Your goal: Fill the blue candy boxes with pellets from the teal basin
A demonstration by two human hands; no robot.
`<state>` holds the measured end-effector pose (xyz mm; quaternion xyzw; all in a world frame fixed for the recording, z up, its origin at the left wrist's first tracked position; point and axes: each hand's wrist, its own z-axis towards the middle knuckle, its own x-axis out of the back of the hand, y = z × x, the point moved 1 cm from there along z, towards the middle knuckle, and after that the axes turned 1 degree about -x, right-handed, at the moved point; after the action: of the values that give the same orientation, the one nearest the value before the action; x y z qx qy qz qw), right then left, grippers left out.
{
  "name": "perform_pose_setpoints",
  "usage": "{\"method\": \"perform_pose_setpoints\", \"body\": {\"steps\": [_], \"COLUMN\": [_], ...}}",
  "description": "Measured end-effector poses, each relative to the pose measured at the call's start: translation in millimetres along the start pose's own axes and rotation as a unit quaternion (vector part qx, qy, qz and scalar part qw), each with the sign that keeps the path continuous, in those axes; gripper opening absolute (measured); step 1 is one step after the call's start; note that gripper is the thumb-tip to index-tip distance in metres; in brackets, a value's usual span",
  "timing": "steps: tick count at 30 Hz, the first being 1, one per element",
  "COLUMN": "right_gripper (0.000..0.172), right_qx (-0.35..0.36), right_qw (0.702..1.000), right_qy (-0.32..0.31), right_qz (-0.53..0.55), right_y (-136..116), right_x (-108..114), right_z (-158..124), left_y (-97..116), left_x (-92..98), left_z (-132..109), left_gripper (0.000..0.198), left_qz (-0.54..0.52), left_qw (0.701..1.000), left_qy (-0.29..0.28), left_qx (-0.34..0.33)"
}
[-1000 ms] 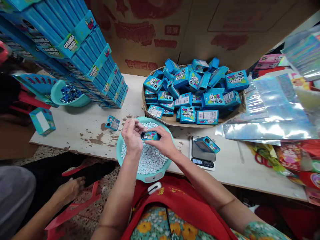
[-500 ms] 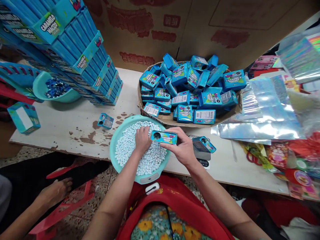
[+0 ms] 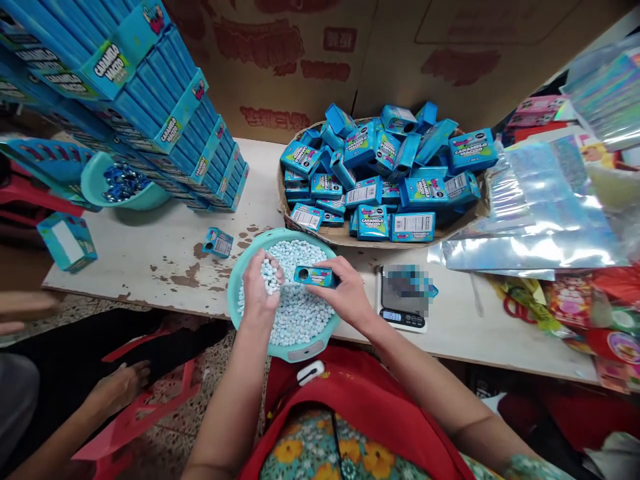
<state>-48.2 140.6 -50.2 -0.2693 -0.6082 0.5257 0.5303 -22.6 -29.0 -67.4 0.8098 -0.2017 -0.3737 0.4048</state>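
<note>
My left hand [image 3: 255, 297] is cupped palm up around a scoop of small pale candies [image 3: 271, 276], above the left side of a turquoise basin [image 3: 233, 293]. More of the same pale candies [image 3: 303, 313] fill the basin. Between thumb and fingers of my right hand [image 3: 349, 295] is a small blue candy box [image 3: 314, 276], held over the basin with a round dark hole facing my left hand. Right of that hand lies a kitchen scale [image 3: 404, 319] with a lit display. A blue item [image 3: 413, 280], partly pixelated, rests on it.
Behind the basin a cut-down carton [image 3: 345, 235] is heaped with blue candy boxes. Stacked display trays [image 3: 170, 133] tower at left, beside a bowl of blue wrapped pieces [image 3: 125, 193]. One small box [image 3: 218, 243] lies on the table. Another person's hands [image 3: 120, 387] show at lower left.
My left hand has come up out of the candies, turned palm up and now holds a handful. The box in my right hand has shifted slightly left. Another hand has appeared at the left edge.
</note>
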Motion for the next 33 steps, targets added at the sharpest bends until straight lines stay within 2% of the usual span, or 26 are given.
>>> {"method": "perform_pose_setpoints", "body": {"steps": [3,5,9,14,18,24,29,33], "right_gripper": [0.031,0.032,0.034,0.033,0.034,0.035,0.038,0.037], "right_qx": [0.025,0.033,0.040,0.032,0.035,0.036,0.040,0.050], "right_qw": [0.999,0.998,0.997,0.995,0.995,0.995,0.997,0.998], "right_qy": [-0.026,-0.036,-0.038,-0.046,-0.041,-0.040,-0.035,-0.028], "right_qz": [-0.025,-0.036,-0.060,-0.087,-0.079,-0.079,-0.061,-0.038], "right_y": [3,1,-8,-12,-13,-9,-1,6], "right_x": [-20,-27,-30,-31,-30,-29,-34,-40], "right_z": [3,4,6,11,15,19,18,21], "left_y": [13,15,14,18,21,20,17,10], "left_x": [-16.5,-22.7,-26.1,-27.0,-29.0,-29.1,-29.3,-28.7], "left_z": [-8,-10,-9,-4,-1,4,5,9], "left_gripper": [0.026,0.026,0.029,0.029,0.030,0.032,0.034,0.040], "left_qz": [-0.053,-0.053,-0.053,-0.039,-0.042,-0.055,-0.038,-0.034], "left_qw": [0.999,0.997,0.994,0.991,0.990,0.993,0.992,0.993], "left_qy": [0.007,0.032,0.059,0.099,0.091,0.069,0.039,0.049], "left_qx": [-0.007,-0.041,-0.075,-0.079,-0.094,-0.080,-0.118,-0.103]}}
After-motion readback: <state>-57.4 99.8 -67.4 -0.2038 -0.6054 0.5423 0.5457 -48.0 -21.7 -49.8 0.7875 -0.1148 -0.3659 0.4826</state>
